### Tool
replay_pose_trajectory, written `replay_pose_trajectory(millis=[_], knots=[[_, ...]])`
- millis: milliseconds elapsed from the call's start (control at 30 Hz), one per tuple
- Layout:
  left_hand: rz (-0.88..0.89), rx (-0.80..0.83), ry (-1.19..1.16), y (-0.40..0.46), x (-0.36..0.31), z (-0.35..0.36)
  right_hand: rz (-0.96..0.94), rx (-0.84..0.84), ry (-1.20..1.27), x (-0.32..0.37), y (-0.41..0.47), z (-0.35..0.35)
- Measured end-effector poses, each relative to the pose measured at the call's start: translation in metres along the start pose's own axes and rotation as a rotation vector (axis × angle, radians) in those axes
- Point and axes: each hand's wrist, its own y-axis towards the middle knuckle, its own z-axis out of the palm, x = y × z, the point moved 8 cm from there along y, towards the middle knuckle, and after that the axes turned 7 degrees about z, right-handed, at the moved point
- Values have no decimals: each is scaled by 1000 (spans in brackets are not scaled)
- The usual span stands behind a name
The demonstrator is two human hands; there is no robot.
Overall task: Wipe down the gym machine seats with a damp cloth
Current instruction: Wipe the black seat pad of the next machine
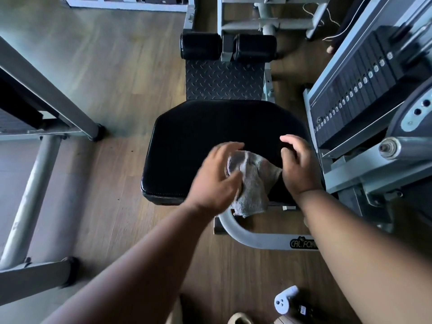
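A grey cloth (251, 181) lies crumpled on the near edge of the black padded seat (205, 136), its lower corner hanging over the front. The left hand (216, 177) is motion-blurred at the cloth's left side, fingers spread and loosely bent, touching it; a firm grip cannot be told. The right hand (298, 164) rests on the seat at the cloth's right side, fingers relaxed and slightly curved. A weight stack (355, 94) stands to the right, two roller pads (228, 46) at the far end
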Motion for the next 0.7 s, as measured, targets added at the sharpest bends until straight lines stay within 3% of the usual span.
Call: replay_pose_trajectory(millis=[67,133,200,300,400,500,600,667,700], knots=[[5,-125,367,-2,13,-56,-171,-36,-236,35,-22,8],[-85,-92,742,-1,38,-91,-87,150,-567,45,-43,48],[-120,25,893,1,66,-96,23,313,-777,43,-63,89],[-93,50,908,0,90,-90,-184,337,-851,50,-84,114],[-73,-4,892,-3,91,-91,-401,391,-815,31,-89,87],[-60,7,887,-4,90,-90,-155,331,-851,-7,-55,33],[-52,2,890,-4,89,-89,80,246,-898,-10,-24,40],[-51,-13,879,-4,88,-92,51,256,-853,21,-24,77],[-44,-16,876,-4,88,-92,-53,288,-825,41,-33,99]])
